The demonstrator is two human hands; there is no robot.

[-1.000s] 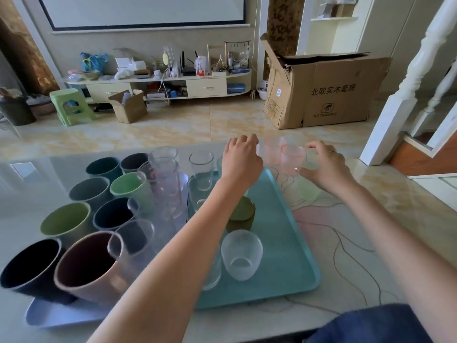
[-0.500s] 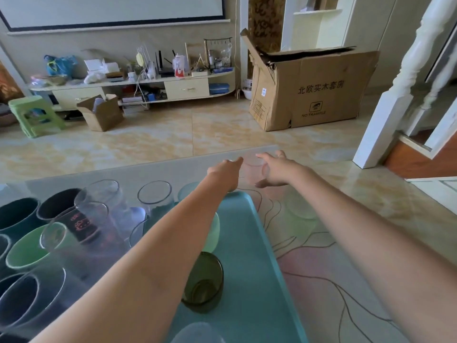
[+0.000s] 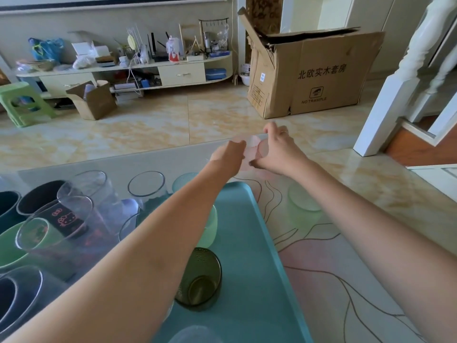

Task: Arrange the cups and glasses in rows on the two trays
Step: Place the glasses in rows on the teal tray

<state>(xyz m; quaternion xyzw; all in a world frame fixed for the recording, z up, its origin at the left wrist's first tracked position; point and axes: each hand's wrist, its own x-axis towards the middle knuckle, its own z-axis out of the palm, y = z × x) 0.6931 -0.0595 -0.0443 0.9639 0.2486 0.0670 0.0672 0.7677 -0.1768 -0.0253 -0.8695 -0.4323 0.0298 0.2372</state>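
Observation:
Both arms reach to the far edge of the table. My left hand (image 3: pixel 228 154) and my right hand (image 3: pixel 277 151) meet around frosted pink glasses (image 3: pixel 254 148), fingers curled on them. How many pink glasses sit between the hands I cannot tell. A teal tray (image 3: pixel 249 243) lies below my arms with a dark green glass (image 3: pixel 200 280), a pale green glass (image 3: pixel 209 227) and clear glasses (image 3: pixel 146 186) on it. At the left stand coloured mugs (image 3: pixel 11 246) and a clear glass with a pink cat print (image 3: pixel 57 224). A frosted green glass (image 3: pixel 303 206) stands on the table right of the tray.
The table top (image 3: pixel 346 280) has a pale swirl pattern. Beyond its far edge is tiled floor with a large cardboard box (image 3: pixel 314 73), a low cabinet (image 3: pixel 123 75) and a green stool (image 3: pixel 22 105). A white stair post (image 3: pixel 393 90) rises at the right.
The view has moved forward and closer over the table. Both hands have come together at the far edge and closed around the pink glasses.

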